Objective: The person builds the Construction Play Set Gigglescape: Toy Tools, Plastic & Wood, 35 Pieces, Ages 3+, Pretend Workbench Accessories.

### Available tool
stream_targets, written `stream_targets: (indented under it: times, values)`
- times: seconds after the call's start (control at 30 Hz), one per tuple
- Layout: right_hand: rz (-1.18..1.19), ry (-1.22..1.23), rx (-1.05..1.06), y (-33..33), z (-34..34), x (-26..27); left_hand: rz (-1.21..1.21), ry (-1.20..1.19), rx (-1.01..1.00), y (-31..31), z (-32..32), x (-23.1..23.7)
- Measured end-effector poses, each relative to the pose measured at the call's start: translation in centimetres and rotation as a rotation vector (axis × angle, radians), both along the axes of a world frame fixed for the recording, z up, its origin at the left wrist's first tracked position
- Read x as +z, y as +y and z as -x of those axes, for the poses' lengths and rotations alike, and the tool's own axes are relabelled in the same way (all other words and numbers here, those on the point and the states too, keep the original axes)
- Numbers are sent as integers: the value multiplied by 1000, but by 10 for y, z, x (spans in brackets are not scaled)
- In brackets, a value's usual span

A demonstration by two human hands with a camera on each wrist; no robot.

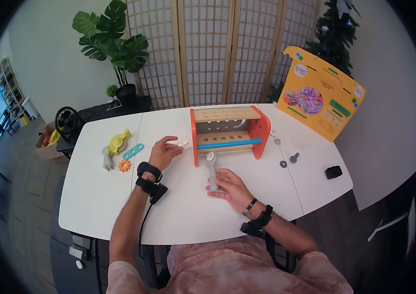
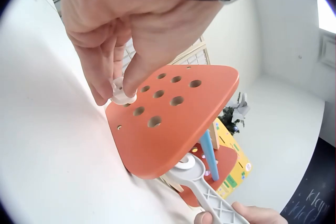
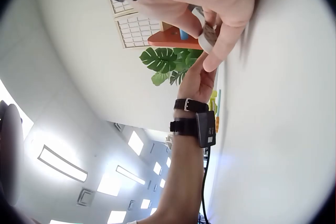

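My left hand [image 1: 163,154] pinches a small white plastic piece [image 2: 124,97] between thumb and fingers. It is right at the left orange side panel [image 2: 163,106] of a toy workbench, beside the panel's holes. My right hand [image 1: 233,188] grips the handle of a grey toy wrench [image 1: 212,172], whose head points at the workbench's front. Inside the wrench's ring end sits a white round piece [image 2: 185,161]. The workbench has two orange sides, wooden shelves [image 1: 225,114] with holes, and a blue bar [image 1: 230,144] across its front.
Left on the white table lie a yellow toy tool [image 1: 118,142], a grey toy piece [image 1: 107,159], a teal strip [image 1: 133,151] and an orange gear [image 1: 124,165]. To the right are a grey bolt [image 1: 294,158], a dark ring [image 1: 283,164], a black object [image 1: 333,172] and a yellow box [image 1: 321,93].
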State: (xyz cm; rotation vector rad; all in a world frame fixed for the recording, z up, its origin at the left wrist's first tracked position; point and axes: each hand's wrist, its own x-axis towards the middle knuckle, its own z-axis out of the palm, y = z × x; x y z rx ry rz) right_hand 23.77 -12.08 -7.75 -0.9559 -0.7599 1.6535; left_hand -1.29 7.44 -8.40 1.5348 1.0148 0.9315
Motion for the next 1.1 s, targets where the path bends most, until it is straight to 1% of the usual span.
stream_targets:
  times: [0.07, 0.1, 0.2, 0.43, 0.5, 0.6, 0.77, 0.9, 0.97, 1.1]
  values:
    - [30, 18, -23, 10, 1, -3, -65, 99, 11, 21, -4, -16]
    - [27, 17, -10, 13, 2, -2, -68, 99, 25, 28, -5, -20]
    - [29, 11, -15, 18, 2, -3, -109, 176, 35, 38, -17, -20]
    - [-3, 20, -21, 26, -3, -9, -165, 202, 39, 54, -23, -23]
    - [-12, 17, -29, 28, -3, -9, -79, 13, -16, 56, -21, -25]
    - [-9, 4, -40, 30, -3, -8, -30, -23, -74, 62, -18, -26]
    - [-41, -16, -27, 38, -1, -14, 19, 54, -110, 60, -17, -16]
    - [-43, -25, -34, 45, 2, -12, 88, -11, -170, 58, -16, -10]
    - [-62, -35, -34, 50, 3, -14, 150, -96, -140, 57, -17, -10]
    - [-59, -48, -52, 63, 3, -16, 126, -62, -154, 54, -23, -8]
